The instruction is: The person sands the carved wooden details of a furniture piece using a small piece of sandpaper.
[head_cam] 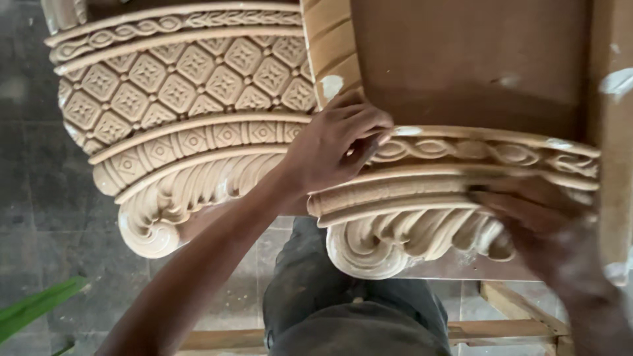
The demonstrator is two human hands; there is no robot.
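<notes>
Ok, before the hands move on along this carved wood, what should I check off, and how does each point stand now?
1. Left hand on the braided band: ok, fingertips press the band's left end.
2. Right hand on the leaf moulding: ok, it lies on the scrolled leaves, though blurred.
3. Anything held in either hand: cannot tell; the left palm faces away, the right is smeared.
4. White patches on the wood: not ok, several pale spots show beside the flat panel.
5. Second carved piece apart from the hands: ok, neither hand touches it.
6. Support under the work: cannot tell; only a wooden frame shows below.
</notes>
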